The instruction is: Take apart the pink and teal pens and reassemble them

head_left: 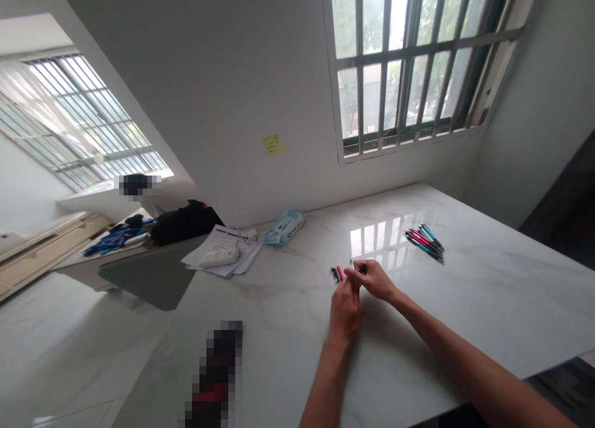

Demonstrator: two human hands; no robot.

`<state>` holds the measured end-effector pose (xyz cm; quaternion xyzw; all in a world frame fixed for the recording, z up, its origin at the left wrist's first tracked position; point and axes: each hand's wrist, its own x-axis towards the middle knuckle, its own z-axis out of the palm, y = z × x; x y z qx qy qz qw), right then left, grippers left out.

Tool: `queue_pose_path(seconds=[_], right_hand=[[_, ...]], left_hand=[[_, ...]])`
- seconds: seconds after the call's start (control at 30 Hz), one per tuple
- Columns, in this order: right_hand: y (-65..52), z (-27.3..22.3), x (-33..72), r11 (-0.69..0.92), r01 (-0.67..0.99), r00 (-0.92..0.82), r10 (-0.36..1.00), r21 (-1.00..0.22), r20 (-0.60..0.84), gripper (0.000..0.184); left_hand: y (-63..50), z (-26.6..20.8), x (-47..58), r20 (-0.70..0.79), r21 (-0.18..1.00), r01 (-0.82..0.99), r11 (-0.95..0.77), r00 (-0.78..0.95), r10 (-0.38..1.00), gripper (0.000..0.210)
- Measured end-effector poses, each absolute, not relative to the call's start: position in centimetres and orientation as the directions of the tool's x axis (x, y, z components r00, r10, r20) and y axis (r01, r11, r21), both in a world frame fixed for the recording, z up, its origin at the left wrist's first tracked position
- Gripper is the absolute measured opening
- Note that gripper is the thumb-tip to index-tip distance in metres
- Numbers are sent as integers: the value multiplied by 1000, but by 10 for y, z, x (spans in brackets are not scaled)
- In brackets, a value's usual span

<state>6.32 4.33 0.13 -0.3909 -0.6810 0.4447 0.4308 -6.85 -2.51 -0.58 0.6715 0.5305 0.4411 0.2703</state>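
with right hand [374, 280], right of frame centre, pinching small black rod-like piece [363, 268], mostly covered; cannot tell grip of left hand [345, 310], partly hiding slim black stick [333, 273] and pink-red stick [339, 272] just beyond.

barred window [413, 59] beside pale wall [223, 93]

The white tabletop [274, 310] affords a broad passage left of the left hand [344, 310], limited farther back by papers [253, 251], a wipes pack [284, 228] and the wall [316, 189]. A pixelated dark object [211, 378] obstructs the near left. Small black and red pieces [339, 272] crowd the left fingertips. A second passage separates the right hand [377, 280] from the pen bundle [424, 243]; the hands meet, closing the gap between them.
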Motion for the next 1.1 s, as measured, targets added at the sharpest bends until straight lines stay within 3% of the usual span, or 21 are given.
queue_pose_path(seconds=[0.2, 0.33, 0.47, 0.57, 0.7, 1.1], right_hand=[[40, 11, 68, 201, -113, -420, 878, -973, 230, 45], [37, 21, 70, 108, -221, -471, 858, -969, 203, 33], [35, 24, 73, 19, -279, -508, 845, -960, 165, 36], [35, 23, 72, 23, -305, -486, 856, -952, 176, 43], [36, 21, 70, 54, -304, -407, 895, -951, 181, 38], [35, 24, 74, 62, -289, -453, 870, -955, 194, 42]], left_hand=[[-22, 7, -70, 187, 896, 410, -174, 9, 982, 14], [-20, 9, -71, 148, 933, 336, -133, -20, 989, 29], [-20, 7, -71, 114, 958, 262, -112, 9, 993, 33], [-20, 8, -70, 114, 973, 198, -116, 19, 993, 38], [-21, 11, -70, 101, 978, 183, -101, 8, 995, 22], [-19, 8, -70, 85, 993, 85, -87, 29, 996, 12]])
